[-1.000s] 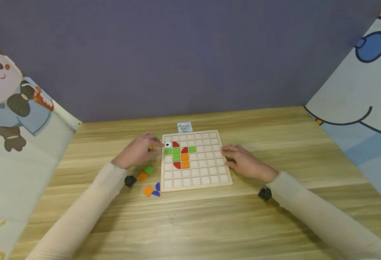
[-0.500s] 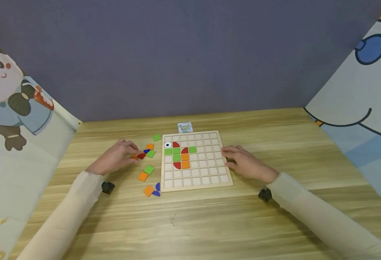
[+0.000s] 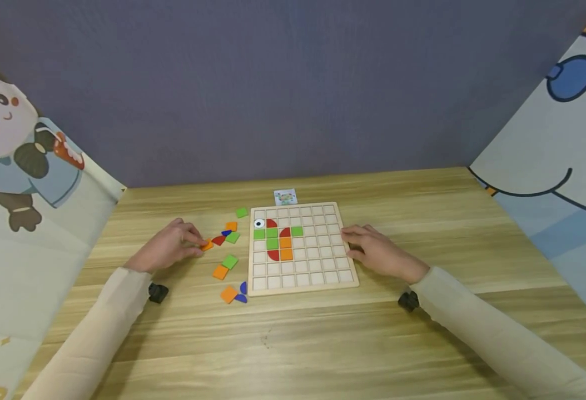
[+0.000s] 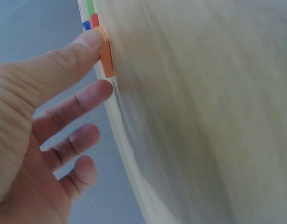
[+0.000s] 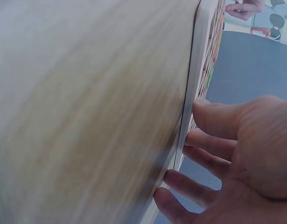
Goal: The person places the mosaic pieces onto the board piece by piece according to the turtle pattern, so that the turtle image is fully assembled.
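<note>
My left hand (image 3: 173, 244) is left of the board, its thumb and fingertips at an orange square tile (image 3: 207, 245) on the table. In the left wrist view the thumb presses against this orange tile (image 4: 105, 52); the index finger is hidden behind the thumb. My right hand (image 3: 378, 250) rests at the right edge of the wooden grid board (image 3: 318, 286). Its thumb and fingers touch that edge in the right wrist view, fairly straight. On the board sit green squares (image 3: 272, 244), orange squares (image 3: 285, 254), red rounded pieces (image 3: 273, 255) and an eye tile (image 3: 259, 223).
Loose pieces lie left of the board: a red one (image 3: 219, 240), a green square (image 3: 230, 261), an orange square (image 3: 229, 294) and blue rounded pieces (image 3: 241, 298). A small picture card (image 3: 285, 197) lies behind the board. A dark panel (image 3: 293, 94) rises at the table's back.
My left hand has moved left, from the eye tile at the board to the loose pieces, then to the orange tile. My right hand has stayed at the board's edge.
</note>
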### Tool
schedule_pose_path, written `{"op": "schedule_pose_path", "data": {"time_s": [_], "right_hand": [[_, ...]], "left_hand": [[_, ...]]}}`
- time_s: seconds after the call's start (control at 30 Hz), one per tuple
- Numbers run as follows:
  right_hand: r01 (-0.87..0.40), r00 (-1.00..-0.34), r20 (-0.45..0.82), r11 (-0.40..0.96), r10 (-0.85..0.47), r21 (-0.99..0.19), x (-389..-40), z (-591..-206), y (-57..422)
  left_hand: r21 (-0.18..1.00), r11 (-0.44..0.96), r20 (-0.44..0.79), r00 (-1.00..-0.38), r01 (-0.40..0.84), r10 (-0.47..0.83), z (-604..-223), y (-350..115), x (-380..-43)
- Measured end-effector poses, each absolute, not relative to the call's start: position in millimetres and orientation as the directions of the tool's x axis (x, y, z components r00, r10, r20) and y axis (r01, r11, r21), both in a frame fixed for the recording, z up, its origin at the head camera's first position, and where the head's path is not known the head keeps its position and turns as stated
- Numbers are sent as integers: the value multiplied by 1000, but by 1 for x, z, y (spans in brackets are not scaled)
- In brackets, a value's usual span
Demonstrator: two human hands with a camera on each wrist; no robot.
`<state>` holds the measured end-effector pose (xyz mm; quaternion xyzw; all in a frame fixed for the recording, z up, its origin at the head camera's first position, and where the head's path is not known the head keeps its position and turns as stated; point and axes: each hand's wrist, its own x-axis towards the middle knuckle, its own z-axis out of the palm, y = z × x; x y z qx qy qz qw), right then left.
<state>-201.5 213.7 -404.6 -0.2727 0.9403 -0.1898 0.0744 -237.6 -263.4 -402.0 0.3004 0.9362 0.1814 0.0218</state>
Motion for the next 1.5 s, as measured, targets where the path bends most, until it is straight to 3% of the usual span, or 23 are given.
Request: {"op": "schedule_pose_path", "data": {"time_s": [0.67, 0.9, 1.5], "right_hand": [[-473, -844, -39, 778, -535, -413, -199, -403, 213], [-478, -842, -43, 780, -538, -404, -199, -402, 213], [-480, -842, -40, 783, -537, -396, -200, -403, 213]], "left_hand": [[321, 757, 79, -812, 569, 578, -399, -257, -238], [344, 730, 146, -801, 591, 580, -390, -248, -235], [280, 550, 246, -612, 787, 751, -371, -162, -230]]}}
